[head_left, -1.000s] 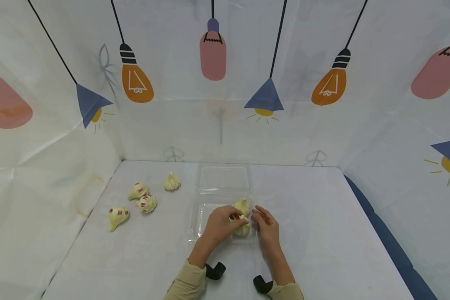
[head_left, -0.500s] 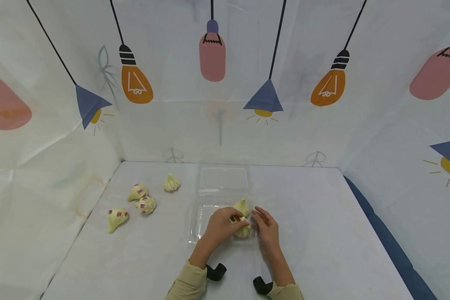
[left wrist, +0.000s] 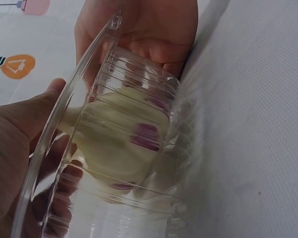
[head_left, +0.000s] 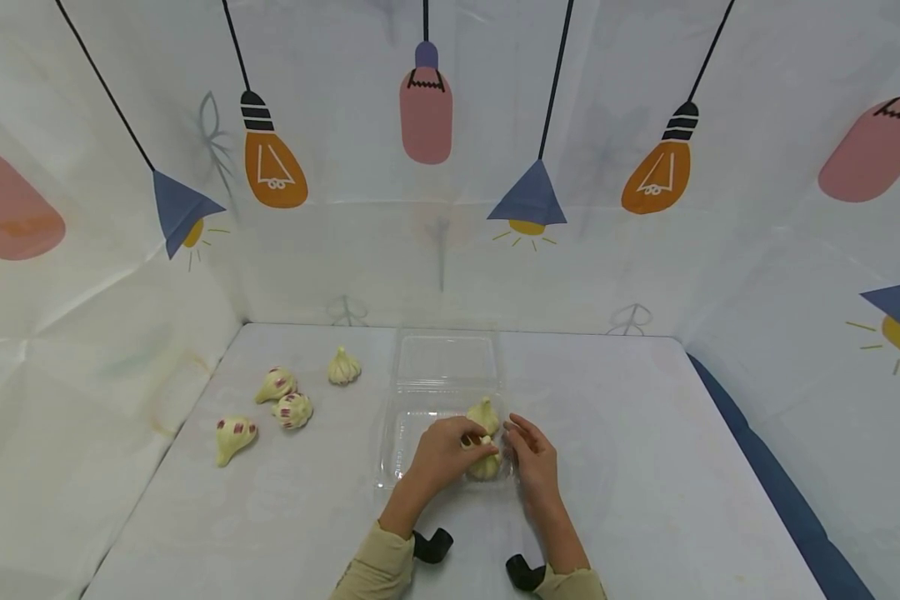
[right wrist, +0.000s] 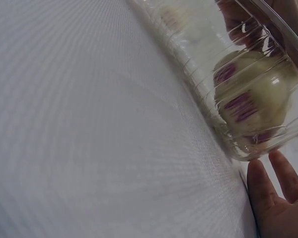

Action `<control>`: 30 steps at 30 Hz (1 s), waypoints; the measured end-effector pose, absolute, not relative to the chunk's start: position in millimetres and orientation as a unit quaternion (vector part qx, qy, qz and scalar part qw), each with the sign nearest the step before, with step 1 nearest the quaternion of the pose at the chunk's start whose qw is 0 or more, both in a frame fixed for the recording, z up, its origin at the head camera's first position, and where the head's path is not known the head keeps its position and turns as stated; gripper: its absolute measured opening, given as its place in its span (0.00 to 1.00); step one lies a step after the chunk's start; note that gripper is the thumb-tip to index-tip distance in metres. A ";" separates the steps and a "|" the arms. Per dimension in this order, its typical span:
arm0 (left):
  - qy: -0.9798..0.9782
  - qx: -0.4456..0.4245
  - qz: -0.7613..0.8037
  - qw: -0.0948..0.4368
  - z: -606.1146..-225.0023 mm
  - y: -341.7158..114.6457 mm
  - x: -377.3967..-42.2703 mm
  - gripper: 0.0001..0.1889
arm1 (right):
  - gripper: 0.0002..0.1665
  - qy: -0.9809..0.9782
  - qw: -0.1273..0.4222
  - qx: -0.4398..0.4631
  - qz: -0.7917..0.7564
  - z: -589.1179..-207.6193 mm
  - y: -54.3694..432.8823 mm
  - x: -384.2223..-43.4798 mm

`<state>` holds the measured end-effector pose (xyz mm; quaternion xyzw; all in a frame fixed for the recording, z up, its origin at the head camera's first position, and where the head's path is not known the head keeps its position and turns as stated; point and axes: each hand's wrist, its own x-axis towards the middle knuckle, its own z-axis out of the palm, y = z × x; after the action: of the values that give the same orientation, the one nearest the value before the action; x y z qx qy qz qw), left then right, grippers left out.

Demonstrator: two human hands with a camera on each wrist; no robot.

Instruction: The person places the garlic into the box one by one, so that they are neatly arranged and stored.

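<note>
My left hand (head_left: 441, 448) pinches the stem of a garlic bulb (head_left: 483, 468) in the front right corner of a clear plastic clamshell box (head_left: 405, 442). A second garlic bulb (head_left: 483, 413) sits just behind it in the box. The box lid (head_left: 448, 354) lies folded back. In the left wrist view the held garlic bulb (left wrist: 121, 139), with purple patches, shows through the ribbed wall. My right hand (head_left: 534, 458) is at the box's right side, its fingers loosely bent. The right wrist view has its fingertips (right wrist: 256, 168) against the outer wall.
On the left of the white table (head_left: 645, 467) lie several garlic bulbs: one plain bulb (head_left: 343, 367), and purple-patched ones, a rear bulb (head_left: 277, 384), a middle bulb (head_left: 293, 410) and a front bulb (head_left: 235, 438). White printed sheeting (head_left: 450, 250) encloses the back and sides.
Both hands stay in nearly the same place. The garlic bulb under the left fingers shifts very slightly; the view itself moves a little. The other bulbs have not moved.
</note>
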<state>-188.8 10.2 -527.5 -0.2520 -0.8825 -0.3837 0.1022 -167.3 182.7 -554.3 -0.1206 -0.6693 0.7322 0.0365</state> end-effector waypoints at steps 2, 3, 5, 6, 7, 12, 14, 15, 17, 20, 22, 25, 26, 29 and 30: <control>-0.881 -0.253 -0.386 0.102 -527.1 10.1 -188.4 0.13 | 0.22 -0.669 0.037 -0.119 0.733 -554.3 182.8 -167.1; -0.881 -0.254 -0.386 0.101 -526.7 10.2 -188.3 0.13 | 0.22 -0.668 0.037 -0.119 0.734 -554.3 182.8 -167.1; -0.881 -0.254 -0.387 0.099 -526.2 10.4 -188.0 0.13 | 0.22 -0.665 0.037 -0.118 0.736 -554.5 182.6 -167.1; -0.881 -0.254 -0.387 0.097 -525.9 10.4 -187.9 0.13 | 0.22 -0.666 0.038 -0.118 0.736 -554.6 182.6 -167.2; -0.881 -0.253 -0.388 0.094 -525.8 10.5 -187.9 0.13 | 0.22 -0.667 0.039 -0.118 0.735 -554.7 182.6 -167.3; -0.880 -0.250 -0.396 0.083 -525.1 10.6 -187.5 0.13 | 0.21 -0.673 0.042 -0.120 0.728 -555.3 182.5 -167.5; -0.878 -0.249 -0.400 0.081 -525.2 10.5 -187.6 0.13 | 0.21 -0.674 0.043 -0.119 0.728 -555.4 182.5 -167.5; -0.878 -0.249 -0.402 0.080 -525.3 10.4 -187.8 0.13 | 0.21 -0.673 0.043 -0.118 0.729 -555.4 182.4 -167.4; -0.877 -0.248 -0.405 0.078 -525.5 10.4 -187.9 0.14 | 0.21 -0.673 0.044 -0.116 0.729 -555.0 182.3 -167.2; -0.876 -0.247 -0.407 0.076 -525.9 10.5 -188.1 0.14 | 0.21 -0.670 0.045 -0.112 0.732 -554.7 182.0 -166.7; -0.876 -0.246 -0.408 0.076 -526.0 10.5 -188.0 0.14 | 0.21 -0.667 0.046 -0.111 0.735 -554.6 181.9 -166.5; -0.876 -0.246 -0.408 0.078 -526.3 10.3 -188.0 0.14 | 0.21 -0.661 0.047 -0.109 0.741 -554.7 181.7 -166.2; -0.876 -0.245 -0.408 0.078 -526.2 10.2 -187.8 0.14 | 0.21 -0.660 0.047 -0.109 0.742 -554.8 181.7 -166.1; -0.875 -0.245 -0.409 0.080 -526.4 9.6 -187.9 0.14 | 0.22 -0.659 0.047 -0.108 0.743 -554.8 181.5 -165.7; -0.875 -0.246 -0.410 0.079 -526.1 9.4 -187.7 0.15 | 0.22 -0.659 0.047 -0.109 0.743 -554.9 181.5 -165.7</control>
<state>-187.7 9.4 -526.1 -0.2456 -0.8748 -0.4102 0.0790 -165.7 181.5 -554.9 -0.1090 -0.6588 0.7429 0.0469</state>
